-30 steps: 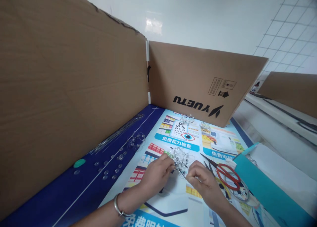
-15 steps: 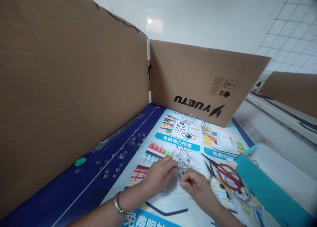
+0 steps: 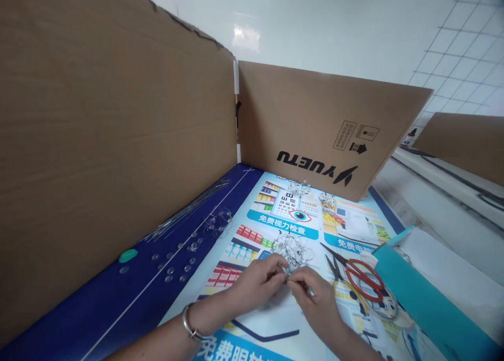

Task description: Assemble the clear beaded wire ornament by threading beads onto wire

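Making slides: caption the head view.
Left hand and right hand close together beside tangled wire, red-handled scissors nearby.

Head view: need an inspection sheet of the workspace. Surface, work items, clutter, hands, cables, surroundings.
Surface: printed sheet with dark blue area along its left.
Work items: silvery wire tangle just beyond the fingertips; clear beads and thin rods on the blue.
Clutter: red-handled scissors and yellow-handled tool close together, right of the tangle; green piece at far left.
Hands: left hand and right hand, fingertips nearly meeting; anything between them is too small to tell.
Cables: none certain; dark strip on the ledge at right, nature unclear.
Surroundings: cardboard panels left and behind; teal box at right; white wall beyond.
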The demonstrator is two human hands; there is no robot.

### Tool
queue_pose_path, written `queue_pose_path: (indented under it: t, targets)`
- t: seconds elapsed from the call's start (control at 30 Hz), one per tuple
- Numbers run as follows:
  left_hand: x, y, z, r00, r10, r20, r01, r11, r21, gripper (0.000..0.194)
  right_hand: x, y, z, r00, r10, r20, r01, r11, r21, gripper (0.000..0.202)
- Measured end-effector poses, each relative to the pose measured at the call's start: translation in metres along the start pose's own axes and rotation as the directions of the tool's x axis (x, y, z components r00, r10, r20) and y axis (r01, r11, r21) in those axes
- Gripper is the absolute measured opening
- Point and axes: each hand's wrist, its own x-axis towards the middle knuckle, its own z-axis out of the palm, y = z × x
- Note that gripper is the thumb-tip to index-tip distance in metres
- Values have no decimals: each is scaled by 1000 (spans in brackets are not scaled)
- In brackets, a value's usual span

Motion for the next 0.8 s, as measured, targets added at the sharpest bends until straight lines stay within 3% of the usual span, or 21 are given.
queue_pose_path:
  t: [0.27,0.57,0.8]
  targets:
    - [-1,-2,7,996,-88,32,94,945,-314,11,2,-2,-1,981,-195,21,195,980,-33,12]
    - [-4,-4,11,995,-19,-100,25,998,61,17,-3,5,2,967,-208,145,234,954,-187,14]
    - [-2,-4,12,995,-40,-89,42,999,24,20,-3,6,2,962,-215,168,247,948,-200,14]
